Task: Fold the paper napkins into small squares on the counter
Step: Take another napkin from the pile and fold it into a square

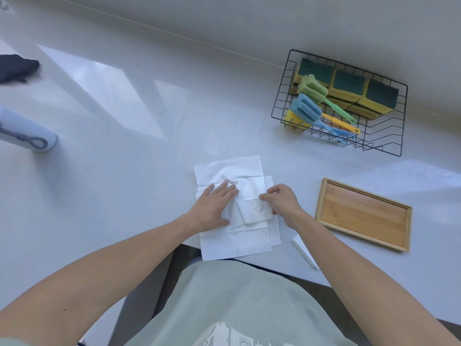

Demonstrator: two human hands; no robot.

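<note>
A loose pile of white paper napkins (233,242) lies on the pale counter (119,151), near its front edge. A smaller, partly folded napkin (252,198) rests on top of the pile. My left hand (213,207) lies flat on its left side, fingers spread, pressing it down. My right hand (280,199) pinches the right edge of that top napkin between thumb and fingers. A narrow folded white piece (303,248) sits on the counter to the right, half hidden under my right forearm.
A shallow wooden tray (324,196) lies to the right of the napkins. Behind it stands a black wire basket (389,136) with sponges and sponge brushes. A pale blue bottle (27,131) lies at the left, and a dark cloth (16,68) at the far left.
</note>
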